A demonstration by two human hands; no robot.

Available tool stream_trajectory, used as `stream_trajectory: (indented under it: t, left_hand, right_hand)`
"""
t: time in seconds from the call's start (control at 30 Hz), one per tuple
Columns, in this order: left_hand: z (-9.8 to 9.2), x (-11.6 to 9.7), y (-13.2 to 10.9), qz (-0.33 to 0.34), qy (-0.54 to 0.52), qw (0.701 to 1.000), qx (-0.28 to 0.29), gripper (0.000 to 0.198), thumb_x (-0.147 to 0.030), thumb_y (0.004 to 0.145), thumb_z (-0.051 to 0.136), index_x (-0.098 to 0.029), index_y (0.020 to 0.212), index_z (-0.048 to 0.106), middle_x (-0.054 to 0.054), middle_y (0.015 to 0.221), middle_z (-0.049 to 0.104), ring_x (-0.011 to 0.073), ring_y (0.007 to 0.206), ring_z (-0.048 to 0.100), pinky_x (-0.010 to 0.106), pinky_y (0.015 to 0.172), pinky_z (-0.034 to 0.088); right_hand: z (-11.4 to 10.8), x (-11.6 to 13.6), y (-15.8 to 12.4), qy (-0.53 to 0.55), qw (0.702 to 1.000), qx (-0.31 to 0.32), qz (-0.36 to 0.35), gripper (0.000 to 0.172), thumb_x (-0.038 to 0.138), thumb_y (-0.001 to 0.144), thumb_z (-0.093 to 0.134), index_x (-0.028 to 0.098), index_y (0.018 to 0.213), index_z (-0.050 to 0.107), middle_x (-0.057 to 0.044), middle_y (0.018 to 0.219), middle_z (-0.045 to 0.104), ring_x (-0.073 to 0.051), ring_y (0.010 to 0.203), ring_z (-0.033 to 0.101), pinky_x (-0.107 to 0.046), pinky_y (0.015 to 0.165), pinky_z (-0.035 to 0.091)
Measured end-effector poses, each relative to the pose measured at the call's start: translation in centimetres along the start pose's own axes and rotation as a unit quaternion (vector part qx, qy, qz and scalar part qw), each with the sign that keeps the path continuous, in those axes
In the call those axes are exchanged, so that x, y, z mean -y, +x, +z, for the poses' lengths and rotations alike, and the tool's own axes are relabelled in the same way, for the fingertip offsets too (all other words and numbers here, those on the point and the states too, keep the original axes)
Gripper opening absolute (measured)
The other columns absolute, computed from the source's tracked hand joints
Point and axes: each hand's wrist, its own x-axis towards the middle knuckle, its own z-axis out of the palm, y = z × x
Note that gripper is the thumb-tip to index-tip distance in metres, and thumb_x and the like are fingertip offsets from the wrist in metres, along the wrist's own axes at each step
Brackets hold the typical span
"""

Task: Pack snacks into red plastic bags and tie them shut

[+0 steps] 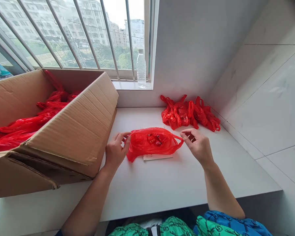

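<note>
A thin red plastic bag lies spread between my hands over the white table, its mouth partly open. Small dark-red wrapped items show inside it, too small to name. My left hand pinches the bag's left handle end between thumb and fingers. At the opposite end, my right hand has the tip of the other handle loop between thumb and fingertips. Beneath the bag, the edge of a flat pale box or booklet sticks out toward me; the bag hides most of it.
On the left, a large open cardboard box holds many red plastic bags. Several knotted red bags lie against the back wall of the white table. A clear water bottle stands on the sill by the barred window.
</note>
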Motion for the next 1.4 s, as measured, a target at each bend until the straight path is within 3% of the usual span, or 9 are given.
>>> stream_trajectory:
  t: [0.2,0.37,0.53,0.63,0.73,0.9,1.0,1.23,1.4]
  left_hand:
    - [-0.9,0.0,-3.7,-0.143,0.126,0.970,0.150,0.046,-0.064,0.085,0.060,-0.020,0.098,0.061,0.005,0.092,0.066,0.0182,0.065,0.061,0.025,0.049,0.034]
    - [-1.3,-1.2,-3.4,-0.103,0.121,0.964,0.215,0.021,-0.040,0.088,0.061,-0.021,0.078,0.062,0.000,0.079,0.063,0.0133,0.055,0.054,0.024,0.047,0.026]
    - [-4.6,-5.6,1.0,-0.026,-0.119,0.992,0.005,0.015,-0.035,0.090,0.065,-0.021,0.085,0.065,0.001,0.095,0.059,0.0090,0.066,0.055,0.021,0.054,0.044]
    - [-5.3,-7.4,5.0,-0.001,-0.261,0.953,-0.151,0.015,-0.034,0.085,0.074,-0.020,0.088,0.068,0.003,0.108,0.059,0.0108,0.084,0.059,0.019,0.062,0.049]
    - [-5.0,-7.6,8.6,-0.035,-0.404,0.893,-0.193,0.020,-0.039,0.087,0.072,-0.021,0.097,0.067,0.003,0.111,0.062,0.0130,0.095,0.061,0.021,0.074,0.052]
    - [-3.6,-7.3,11.4,-0.050,-0.482,0.870,-0.092,0.048,-0.041,0.084,0.076,-0.031,0.128,0.058,0.006,0.116,0.067,0.0185,0.104,0.065,0.024,0.076,0.054]
    - [-2.4,-7.9,11.2,-0.053,-0.480,0.876,-0.009,0.055,-0.045,0.089,0.069,-0.034,0.139,0.050,0.005,0.098,0.070,0.0169,0.082,0.068,0.028,0.071,0.055]
    - [0.9,-9.6,9.5,-0.039,-0.465,0.869,0.164,0.060,-0.069,0.095,0.038,-0.023,0.125,0.063,-0.001,0.062,0.054,0.0111,0.048,0.040,0.027,0.051,0.040]
    - [2.3,-9.1,8.0,-0.018,-0.462,0.837,0.293,0.081,-0.076,0.093,0.021,-0.015,0.119,0.066,0.000,0.058,0.047,0.0129,0.052,0.041,0.027,0.050,0.036]
  right_hand:
    - [-0.5,-2.9,-1.6,-0.126,0.989,0.076,0.019,0.048,0.069,0.087,0.056,0.024,0.101,0.064,-0.005,0.095,0.066,-0.015,0.062,0.057,-0.029,0.054,0.043]
    - [-1.7,-1.5,1.1,-0.055,0.993,0.106,0.006,0.037,0.059,0.090,0.058,0.023,0.084,0.066,-0.005,0.093,0.067,-0.017,0.070,0.061,-0.031,0.063,0.046]
    - [-2.7,0.5,6.4,0.222,0.974,0.038,-0.009,0.031,0.052,0.083,0.070,0.022,0.089,0.065,-0.006,0.118,0.065,-0.020,0.099,0.064,-0.034,0.082,0.052]
    - [-1.6,1.4,9.2,0.402,0.915,-0.025,-0.011,0.027,0.049,0.087,0.066,0.023,0.091,0.060,-0.005,0.117,0.066,-0.018,0.102,0.064,-0.035,0.087,0.053]
    - [0.0,2.3,11.1,0.478,0.873,-0.094,-0.009,0.027,0.050,0.090,0.059,0.024,0.091,0.057,-0.004,0.109,0.067,-0.019,0.108,0.064,-0.036,0.091,0.053]
    - [1.5,4.0,11.3,0.538,0.839,-0.080,-0.008,0.028,0.051,0.091,0.059,0.026,0.104,0.058,-0.003,0.119,0.064,-0.020,0.115,0.062,-0.039,0.095,0.054]
    - [2.0,4.8,10.2,0.520,0.854,-0.010,-0.023,0.036,0.050,0.090,0.061,0.031,0.119,0.054,-0.003,0.138,0.055,-0.020,0.114,0.062,-0.037,0.090,0.057]
    - [4.4,6.1,7.3,0.361,0.921,0.119,-0.084,0.060,0.053,0.081,0.074,0.033,0.134,0.054,-0.007,0.144,0.044,-0.023,0.125,0.052,-0.036,0.096,0.054]
    - [5.8,5.9,6.6,0.391,0.900,0.188,-0.049,0.048,0.052,0.082,0.074,0.028,0.122,0.067,-0.008,0.123,0.057,-0.021,0.102,0.063,-0.033,0.081,0.056]
